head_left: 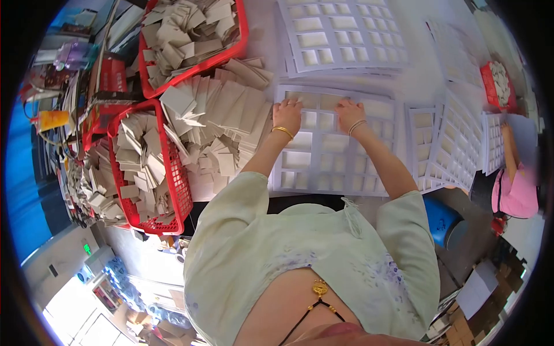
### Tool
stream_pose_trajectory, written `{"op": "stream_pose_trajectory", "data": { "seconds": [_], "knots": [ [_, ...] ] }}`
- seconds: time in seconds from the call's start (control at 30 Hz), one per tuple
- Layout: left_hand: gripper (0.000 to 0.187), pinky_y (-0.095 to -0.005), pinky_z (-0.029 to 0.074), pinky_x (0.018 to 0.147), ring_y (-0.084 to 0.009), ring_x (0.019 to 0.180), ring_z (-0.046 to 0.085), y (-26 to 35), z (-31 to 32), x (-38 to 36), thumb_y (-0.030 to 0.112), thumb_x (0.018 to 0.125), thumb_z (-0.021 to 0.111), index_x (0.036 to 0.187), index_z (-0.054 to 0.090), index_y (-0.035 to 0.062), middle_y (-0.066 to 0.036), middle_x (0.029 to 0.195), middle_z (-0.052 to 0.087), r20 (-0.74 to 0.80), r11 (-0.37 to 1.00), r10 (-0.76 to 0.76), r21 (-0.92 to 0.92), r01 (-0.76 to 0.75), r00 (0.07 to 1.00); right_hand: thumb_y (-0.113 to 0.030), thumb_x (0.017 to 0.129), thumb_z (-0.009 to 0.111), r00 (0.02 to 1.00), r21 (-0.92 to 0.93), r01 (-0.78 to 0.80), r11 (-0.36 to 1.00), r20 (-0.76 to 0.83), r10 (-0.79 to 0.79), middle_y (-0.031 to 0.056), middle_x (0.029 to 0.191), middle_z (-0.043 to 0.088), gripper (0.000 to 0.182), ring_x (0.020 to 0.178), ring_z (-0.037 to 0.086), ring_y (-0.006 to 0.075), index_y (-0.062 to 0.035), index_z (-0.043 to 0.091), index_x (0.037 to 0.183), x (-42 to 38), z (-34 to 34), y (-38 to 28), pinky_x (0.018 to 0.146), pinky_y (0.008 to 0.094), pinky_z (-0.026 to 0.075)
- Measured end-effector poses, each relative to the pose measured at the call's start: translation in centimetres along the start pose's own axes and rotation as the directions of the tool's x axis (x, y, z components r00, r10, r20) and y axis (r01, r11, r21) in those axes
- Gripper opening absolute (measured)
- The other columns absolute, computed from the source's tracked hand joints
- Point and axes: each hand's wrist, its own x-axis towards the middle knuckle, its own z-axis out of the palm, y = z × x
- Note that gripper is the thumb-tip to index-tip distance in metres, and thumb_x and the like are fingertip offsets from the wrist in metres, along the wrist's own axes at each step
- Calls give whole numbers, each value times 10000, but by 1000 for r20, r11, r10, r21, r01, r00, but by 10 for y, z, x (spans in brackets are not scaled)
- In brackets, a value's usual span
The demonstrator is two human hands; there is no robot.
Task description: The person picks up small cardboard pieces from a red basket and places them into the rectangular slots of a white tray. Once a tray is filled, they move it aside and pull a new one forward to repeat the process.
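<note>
A white sheet with rectangular windows (316, 155) lies before me, with pale board showing in several windows. My left hand (287, 115) rests on its upper left part, fingers bent down and close together by a top window. To the right, my right hand (350, 114) is on the same sheet near the top middle, its fingers curled too. Whatever lies under either set of fingertips is too small or hidden to make out. Left of the sheet is a large heap of grey-beige board pieces (216, 109).
Red plastic baskets of board pieces stand at the left, one near (183, 190) and one farther back (242, 43). More windowed sheets are stacked behind (346, 34) and at the right (456, 141). A person in pink (516, 193) works at far right, near a blue barrel (441, 222).
</note>
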Motion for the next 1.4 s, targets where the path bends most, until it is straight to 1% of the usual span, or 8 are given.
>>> {"op": "stream_pose_trajectory", "data": {
  "seconds": [0.1,0.2,0.47,0.67,0.83,0.97,1.07,1.4],
  "knots": [
    [392,-469,354,977,-262,1189,467,1,-13,-16,167,794,624,1178,545,153,-37,1304,501,-116,992,9,-122,-23,993,-189,800,598,1000,46,-1,999,-12,2,65,1119,585,226,1062,550,235,-143,632,1019,20,-41,-17,890,451,394],
    [414,-461,366,966,-283,1155,482,-1,-31,-49,139,778,637,1178,534,155,-46,1289,495,-172,970,-24,-241,-18,985,-206,804,618,942,339,184,923,-330,-67,99,1087,598,212,965,594,290,-123,632,999,58,-50,-43,836,449,436],
    [402,-447,399,916,-320,1105,511,-34,-54,-126,111,762,638,1153,547,136,-89,1242,520,-189,932,-121,-360,46,975,-258,800,650,941,332,-28,943,-310,137,99,848,650,222,874,627,322,-128,639,978,194,-24,-136,724,425,503],
    [413,-435,437,857,-323,1053,545,-49,-59,-148,88,737,650,1135,542,104,-100,1192,550,-174,911,-123,-410,42,977,-238,787,655,868,629,137,765,-448,213,137,808,664,182,726,645,313,-92,636,894,195,-16,-127,664,402,516],
    [402,-438,453,857,-349,1039,548,-44,-43,-151,108,767,641,1153,529,112,-117,1235,524,-62,891,-68,-453,32,996,-187,826,646,805,816,184,548,-444,392,58,804,672,101,721,656,199,-108,656,889,98,-67,-62,611,306,498],
    [493,-443,443,902,-380,1084,523,-30,-28,-154,113,762,655,1220,471,100,-166,1295,472,43,891,-66,-448,78,997,-166,829,668,703,932,86,353,-308,641,-4,789,662,169,682,581,82,-77,684,973,3,-30,101,609,238,470],
    [521,-443,426,932,-378,1138,488,-28,-12,-154,97,751,664,1232,462,84,-178,1313,450,-33,908,-5,-418,-9,999,-144,829,662,753,928,-189,321,-73,654,-9,779,655,164,681,569,78,-54,689,963,-59,-36,162,616,233,464],
    [535,-437,381,985,-356,1203,444,-16,-7,-153,106,750,665,1245,461,86,-167,1343,423,-3,927,-50,-373,45,999,-152,800,666,875,874,-193,446,-52,481,9,749,655,166,667,560,74,-38,694,919,-45,37,216,632,237,464]
  ]
}}
